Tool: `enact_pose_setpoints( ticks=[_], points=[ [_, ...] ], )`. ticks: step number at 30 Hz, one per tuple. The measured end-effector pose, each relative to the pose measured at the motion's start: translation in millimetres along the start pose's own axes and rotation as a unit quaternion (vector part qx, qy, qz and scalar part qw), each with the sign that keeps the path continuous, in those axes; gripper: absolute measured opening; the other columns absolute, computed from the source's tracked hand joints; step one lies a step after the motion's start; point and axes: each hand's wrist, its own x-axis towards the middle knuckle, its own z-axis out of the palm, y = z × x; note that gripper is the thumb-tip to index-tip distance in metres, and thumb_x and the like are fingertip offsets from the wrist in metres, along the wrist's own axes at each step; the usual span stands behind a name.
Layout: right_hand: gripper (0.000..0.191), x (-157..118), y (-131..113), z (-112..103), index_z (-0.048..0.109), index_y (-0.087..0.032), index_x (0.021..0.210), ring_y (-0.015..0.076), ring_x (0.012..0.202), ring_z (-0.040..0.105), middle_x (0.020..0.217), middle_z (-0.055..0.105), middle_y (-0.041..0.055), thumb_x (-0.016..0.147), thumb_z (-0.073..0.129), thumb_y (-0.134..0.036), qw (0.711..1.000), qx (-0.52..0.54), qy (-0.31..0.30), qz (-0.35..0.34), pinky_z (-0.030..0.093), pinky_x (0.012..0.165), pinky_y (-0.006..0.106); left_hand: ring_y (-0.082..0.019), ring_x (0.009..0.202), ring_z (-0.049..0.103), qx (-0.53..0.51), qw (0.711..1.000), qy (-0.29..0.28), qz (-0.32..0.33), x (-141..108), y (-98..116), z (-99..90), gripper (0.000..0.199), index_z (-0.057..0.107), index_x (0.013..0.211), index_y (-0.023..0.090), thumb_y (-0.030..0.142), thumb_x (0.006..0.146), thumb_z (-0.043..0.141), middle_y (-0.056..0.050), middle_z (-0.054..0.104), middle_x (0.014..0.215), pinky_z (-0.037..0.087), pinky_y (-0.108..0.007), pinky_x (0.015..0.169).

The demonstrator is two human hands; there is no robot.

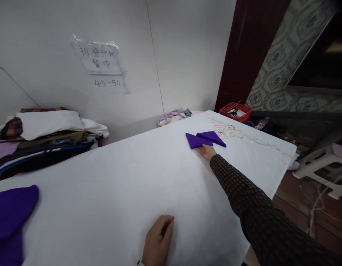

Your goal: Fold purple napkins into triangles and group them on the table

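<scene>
Two folded purple cloths, pointed like triangles, lie partly overlapping toward the back right of the white-covered table (pixel 118 188). My right hand (pixel 206 152) reaches out to them, its fingers gripping the lower edge of the left folded cloth (pixel 195 141). The other folded cloth (pixel 212 136) rests just to the right. Nearer to me, my left hand (pixel 159 238) is over the table with its fingers curled and thumb and fingertips together, nothing visible in it. Unfolded purple cloth (pixel 14 210) lies at the left edge, partly out of view.
A pile of folded clothes (pixel 51 127) stands at the left by the wall. Crumpled fabric (pixel 173 116) and a red basket (pixel 237 112) are beyond the table's far edge. A plastic stool (pixel 323 162) stands at the right. Handwritten paper signs (pixel 100 61) hang on the wall.
</scene>
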Motion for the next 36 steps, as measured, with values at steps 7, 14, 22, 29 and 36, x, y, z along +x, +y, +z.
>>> enact_pose_setpoints(
  ticks=[7,14,22,29,36],
  points=[
    [0.019,-15.3,1.6,-3.3,0.056,-0.017,0.102,0.0210,0.099,0.062,0.105,0.066,0.0105,0.084,0.051,-0.013,0.977,-0.153,-0.017,-0.150,0.049,0.089,0.041,-0.017,0.074,0.062,-0.009,1.000,0.000,-0.007,-0.4,-1.5,0.5,0.028,0.067,0.090,0.021,0.044,0.084,0.051,-0.002,0.068,0.080,0.051,-0.025,0.068],
    [0.049,-0.3,-4.2,-14.5,0.052,-0.016,0.125,0.0252,0.140,0.011,0.148,0.033,0.0107,0.078,0.063,-0.025,0.797,-0.520,-0.004,-0.306,0.003,0.112,0.044,-0.017,0.072,0.062,-0.009,1.000,0.020,-0.012,-0.9,5.1,1.6,0.034,0.068,0.087,0.021,0.050,0.082,0.051,-0.003,0.068,0.077,0.052,-0.025,0.067],
    [0.056,12.4,5.6,-22.3,0.040,-0.012,0.136,0.0288,0.138,0.018,0.148,0.030,0.0164,0.088,0.049,-0.040,0.653,-0.693,0.018,-0.305,0.005,0.109,0.046,-0.016,0.068,0.060,-0.022,0.997,0.075,-0.009,-3.7,-2.9,13.3,0.040,0.067,0.085,0.021,0.055,0.084,0.046,-0.003,0.066,0.072,0.050,-0.024,0.063],
    [0.057,14.1,2.6,-26.8,0.040,-0.010,0.136,0.0297,0.134,0.025,0.145,0.036,0.0165,0.090,0.044,-0.044,0.593,-0.744,0.049,-0.303,0.014,0.108,0.042,-0.016,0.069,0.061,-0.037,0.998,0.058,-0.008,-2.8,4.6,7.6,0.033,0.066,0.083,0.021,0.049,0.084,0.049,-0.002,0.066,0.074,0.049,-0.025,0.065],
    [0.059,11.3,-0.2,-29.9,0.036,-0.006,0.137,0.0295,0.136,0.022,0.147,0.030,0.0195,0.090,0.044,-0.040,0.597,-0.740,0.062,-0.305,0.015,0.108,0.041,-0.017,0.073,0.062,-0.009,1.000,0.002,0.000,-0.1,-1.1,1.6,0.027,0.065,0.083,0.021,0.043,0.085,0.050,-0.002,0.067,0.078,0.049,-0.025,0.067]
  ],
)
